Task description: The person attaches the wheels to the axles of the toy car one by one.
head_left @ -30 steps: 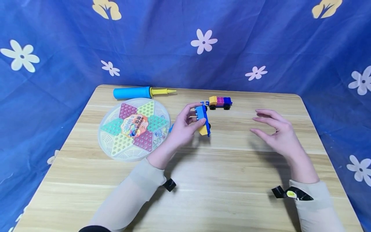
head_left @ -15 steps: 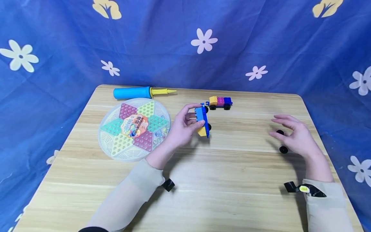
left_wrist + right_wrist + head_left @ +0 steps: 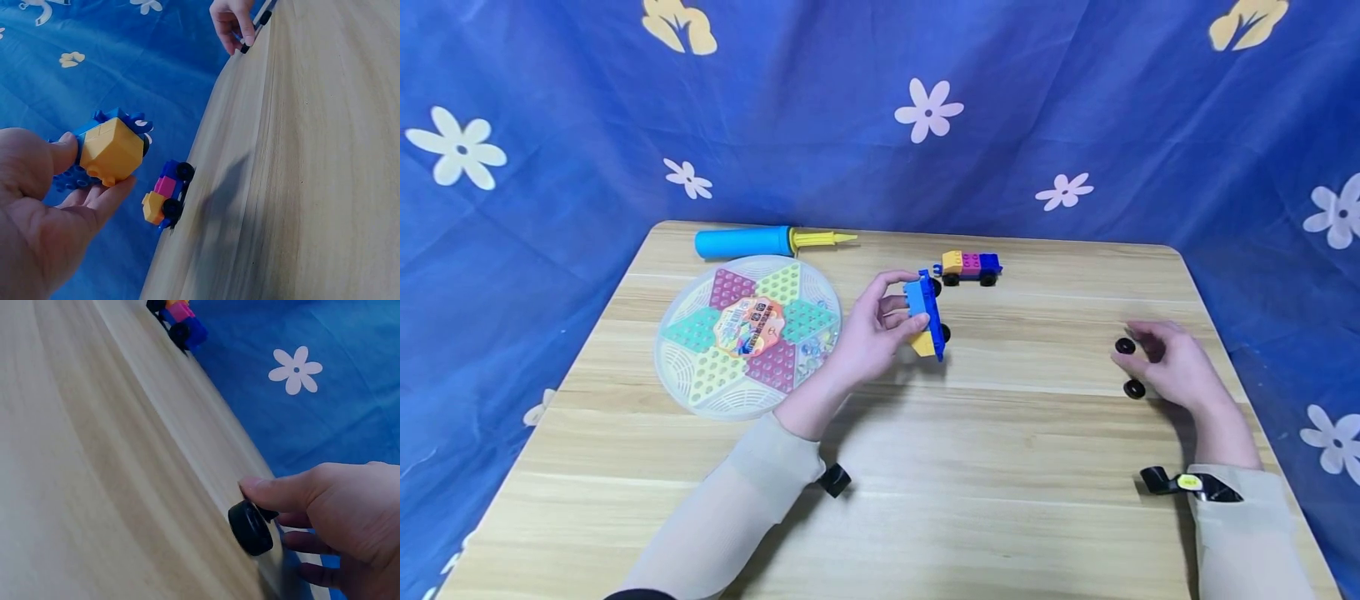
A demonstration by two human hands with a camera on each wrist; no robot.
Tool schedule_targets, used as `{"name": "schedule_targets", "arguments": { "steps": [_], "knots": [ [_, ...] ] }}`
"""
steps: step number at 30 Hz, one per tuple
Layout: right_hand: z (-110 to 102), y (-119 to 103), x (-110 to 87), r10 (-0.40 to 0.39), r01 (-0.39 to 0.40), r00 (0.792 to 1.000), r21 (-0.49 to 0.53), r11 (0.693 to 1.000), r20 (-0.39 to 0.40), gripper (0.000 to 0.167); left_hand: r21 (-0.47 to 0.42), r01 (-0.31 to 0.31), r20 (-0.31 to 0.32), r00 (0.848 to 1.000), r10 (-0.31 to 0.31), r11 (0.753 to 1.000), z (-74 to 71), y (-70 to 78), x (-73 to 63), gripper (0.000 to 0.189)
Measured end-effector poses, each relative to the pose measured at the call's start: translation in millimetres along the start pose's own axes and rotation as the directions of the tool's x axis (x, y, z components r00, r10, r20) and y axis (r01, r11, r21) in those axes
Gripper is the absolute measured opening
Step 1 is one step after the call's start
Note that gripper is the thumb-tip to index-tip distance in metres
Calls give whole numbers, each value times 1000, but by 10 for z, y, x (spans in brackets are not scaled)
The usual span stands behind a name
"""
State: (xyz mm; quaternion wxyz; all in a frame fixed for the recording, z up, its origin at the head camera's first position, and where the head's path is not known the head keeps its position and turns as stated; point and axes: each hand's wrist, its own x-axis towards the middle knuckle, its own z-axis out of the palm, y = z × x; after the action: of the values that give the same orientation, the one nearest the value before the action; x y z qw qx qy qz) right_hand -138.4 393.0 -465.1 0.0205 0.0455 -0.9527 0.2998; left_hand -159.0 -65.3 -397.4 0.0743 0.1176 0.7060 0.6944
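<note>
My left hand [image 3: 871,333] holds a toy car [image 3: 925,312] of blue and yellow bricks above the table, thumb on one side and fingers on the other. Its black wheels face right in the head view; in the left wrist view its yellow brick [image 3: 112,152] faces the camera. At the right side of the table, my right hand [image 3: 1176,367] has its thumb and forefinger about a black toy wheel [image 3: 1125,346]. A second black wheel [image 3: 1134,389] lies just nearer the front. Whether an axle joins them is hidden.
Behind the held car stands another toy car [image 3: 972,267] of yellow, pink and blue bricks. A round Chinese checkers board [image 3: 673,367] lies at the left, with a blue and yellow hand pump [image 3: 741,242] behind it. A blue flowered cloth [image 3: 850,167] hangs behind the table.
My right hand has moved right and down to the black wheels, its fingers closing about one. The left hand keeps its place, its car tilting slightly so the wheels show more.
</note>
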Motion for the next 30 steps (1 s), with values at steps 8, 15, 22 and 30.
{"name": "schedule_targets", "arguments": {
  "steps": [8, 15, 22, 30],
  "knots": [
    [66, 21, 5, -20, 19, 999, -19, 1000, -46, 33, 39, 5, 31, 999, -6, 999, 14, 2, -12, 47],
    [38, -223, 24, -11, 17, 997, 79, 997, -83, 38, 32, 8, 59, 998, -10, 999, 30, 16, -20, 48],
    [33, -669, 37, -136, 165, 979, 206, 965, -150, 34, -19, 8, 68, 998, -6, 1000, 63, 41, -33, 52],
    [92, -1155, 15, -337, 412, 900, 287, 865, -277, 42, -98, 24, 81, 997, -16, 995, 105, 82, -49, 61]
  ]
}}
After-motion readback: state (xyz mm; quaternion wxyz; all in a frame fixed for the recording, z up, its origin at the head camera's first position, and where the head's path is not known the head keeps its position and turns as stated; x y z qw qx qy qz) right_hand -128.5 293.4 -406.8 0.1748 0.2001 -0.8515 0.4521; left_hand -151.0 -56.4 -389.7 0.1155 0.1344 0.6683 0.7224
